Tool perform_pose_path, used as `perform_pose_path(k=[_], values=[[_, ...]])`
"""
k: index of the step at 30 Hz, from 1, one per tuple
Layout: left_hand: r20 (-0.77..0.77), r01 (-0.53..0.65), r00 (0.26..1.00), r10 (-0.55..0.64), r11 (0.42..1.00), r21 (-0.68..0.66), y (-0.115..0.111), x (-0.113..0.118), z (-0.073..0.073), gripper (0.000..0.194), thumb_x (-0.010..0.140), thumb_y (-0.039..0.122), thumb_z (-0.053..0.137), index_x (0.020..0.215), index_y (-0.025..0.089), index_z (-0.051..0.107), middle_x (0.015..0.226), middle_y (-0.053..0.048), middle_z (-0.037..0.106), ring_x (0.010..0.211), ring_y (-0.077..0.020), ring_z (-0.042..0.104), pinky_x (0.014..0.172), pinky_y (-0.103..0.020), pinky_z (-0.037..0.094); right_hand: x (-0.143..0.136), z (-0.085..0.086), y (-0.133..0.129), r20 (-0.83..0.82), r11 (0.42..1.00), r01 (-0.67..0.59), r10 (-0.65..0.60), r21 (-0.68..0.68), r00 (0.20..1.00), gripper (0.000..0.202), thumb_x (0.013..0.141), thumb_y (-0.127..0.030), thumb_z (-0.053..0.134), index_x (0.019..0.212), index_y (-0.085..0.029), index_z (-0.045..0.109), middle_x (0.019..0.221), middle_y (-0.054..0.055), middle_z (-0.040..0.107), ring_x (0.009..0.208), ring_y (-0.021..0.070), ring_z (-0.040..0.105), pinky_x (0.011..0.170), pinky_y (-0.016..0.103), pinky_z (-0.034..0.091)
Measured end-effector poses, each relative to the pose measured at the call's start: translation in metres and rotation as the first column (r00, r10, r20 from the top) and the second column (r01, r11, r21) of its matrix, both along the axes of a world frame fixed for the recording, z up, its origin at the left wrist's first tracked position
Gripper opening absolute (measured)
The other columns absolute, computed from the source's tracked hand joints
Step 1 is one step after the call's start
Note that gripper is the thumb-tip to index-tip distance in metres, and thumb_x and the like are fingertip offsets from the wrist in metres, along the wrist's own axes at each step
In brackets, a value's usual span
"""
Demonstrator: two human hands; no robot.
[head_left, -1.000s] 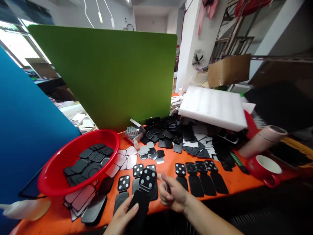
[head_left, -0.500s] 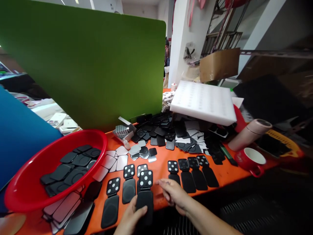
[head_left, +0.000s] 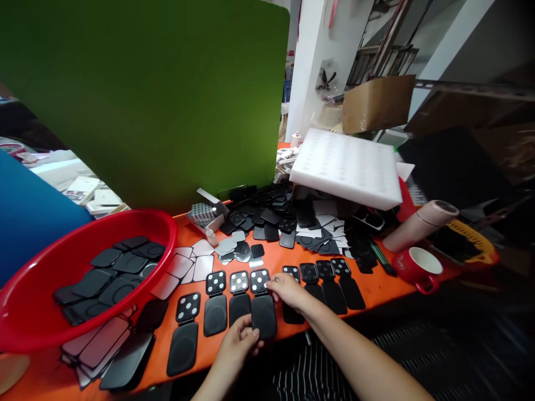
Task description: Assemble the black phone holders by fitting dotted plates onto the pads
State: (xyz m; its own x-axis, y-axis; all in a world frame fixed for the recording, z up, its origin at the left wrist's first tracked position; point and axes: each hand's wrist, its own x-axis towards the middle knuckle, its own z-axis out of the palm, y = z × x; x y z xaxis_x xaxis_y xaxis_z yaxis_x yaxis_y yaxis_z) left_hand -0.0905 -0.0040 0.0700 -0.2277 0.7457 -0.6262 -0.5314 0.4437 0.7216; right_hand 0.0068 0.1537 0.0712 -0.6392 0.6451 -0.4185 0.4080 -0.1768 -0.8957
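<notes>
Pinching the lower left corner of a black 2-panel piece (head_left: 264, 316) with the left hand (head_left: 242, 340); cannot tell how the hidden fingertips sit beneath. Touching or nearly touching the right edge of the dotted square (head_left: 259, 280) atop the same piece with the bent fingers of the right hand (head_left: 290, 291); cannot tell whether gripping. Positioned near the front edge of the orange table cover (head_left: 376, 281), between 3 similar pieces (head_left: 183, 348) on the left and 4 similar pieces (head_left: 353, 292) on the right. Partly hidden in each group: the neighbor nearest the held piece, behind the adjacent hand. Hard to make out: the dots on 2 darker squares (head_left: 309, 272) at right. Note the red basin (head_left: 62, 262), clipped by the left border and holding black pads (head_left: 121, 267), overlapped too closely to count. Note also the green panel (head_left: 167, 100), cut off at the top; the white slab (head_left: 346, 167), tilted over partly concealed items; the red mug (head_left: 404, 267) near the pink flask (head_left: 420, 227).
</notes>
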Motion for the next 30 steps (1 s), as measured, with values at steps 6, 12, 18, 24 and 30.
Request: perform_pose_path(k=[6,12,18,24,30], values=[[0.626,-0.192,0.774,0.098,0.978,0.084,-0.017,-0.008,0.027,0.025,0.072,0.016,0.059,0.097,0.016,0.053,0.063,0.007,0.045,0.044,-0.0005,0.04,0.046,-0.014,0.034,0.016,0.028,-0.007,-0.259,0.95,-0.044,-0.039,-0.308,0.965,0.034,0.08,-0.048,0.039,0.086,-0.017,0.051,0.045,-0.009,0.035,0.034,0.0044,0.021,0.037,0.018,0.017],[0.669,-0.262,0.731,0.135,0.961,0.093,-0.015,-0.011,0.033,0.017,0.073,0.013,0.058,0.09,0.016,0.055,0.058,0.007,0.041,0.047,-0.0024,0.039,0.047,-0.015,0.035,0.044,0.038,-0.039,-0.174,0.996,-0.031,0.015,-0.088,0.985,0.025,0.082,-0.04,0.041,0.077,-0.017,0.048,0.062,-0.003,0.048,0.05,0.007,0.044,0.048,0.019,0.032],[0.217,-0.04,0.975,0.04,0.999,-0.007,-0.007,0.009,0.011,0.024,0.068,0.029,0.065,0.088,0.017,0.056,0.071,0.003,0.055,0.057,-0.0066,0.052,0.054,-0.018,0.043,0.101,0.009,-0.097,0.143,0.947,-0.278,0.256,0.164,0.956,0.019,0.08,-0.037,0.045,0.078,-0.021,0.053,0.067,-0.002,0.052,0.06,0.0105,0.045,0.056,0.022,0.031],[0.012,0.114,0.993,-0.113,0.988,-0.1,-0.008,0.024,-0.013,0.029,0.061,0.038,0.067,0.08,0.018,0.056,0.069,0.003,0.058,0.056,-0.0091,0.056,0.054,-0.019,0.045,0.135,-0.035,-0.104,0.151,0.884,0.351,-0.319,-0.309,0.936,0.027,0.083,-0.04,0.028,0.08,-0.019,0.044,0.056,-0.006,0.037,0.036,0.0045,0.022,0.036,0.018,0.015],[-0.065,0.151,0.985,-0.16,0.981,-0.124,-0.011,0.025,-0.013,0.04,0.059,0.041,0.066,0.089,0.018,0.053,0.078,-0.002,0.063,0.062,-0.0132,0.058,0.056,-0.023,0.046,0.138,-0.047,-0.069,0.145,0.786,0.527,-0.509,-0.323,0.848,0.022,0.08,-0.04,0.037,0.072,-0.019,0.04,0.056,-0.008,0.035,0.034,0.0019,0.02,0.035,0.016,0.01]])
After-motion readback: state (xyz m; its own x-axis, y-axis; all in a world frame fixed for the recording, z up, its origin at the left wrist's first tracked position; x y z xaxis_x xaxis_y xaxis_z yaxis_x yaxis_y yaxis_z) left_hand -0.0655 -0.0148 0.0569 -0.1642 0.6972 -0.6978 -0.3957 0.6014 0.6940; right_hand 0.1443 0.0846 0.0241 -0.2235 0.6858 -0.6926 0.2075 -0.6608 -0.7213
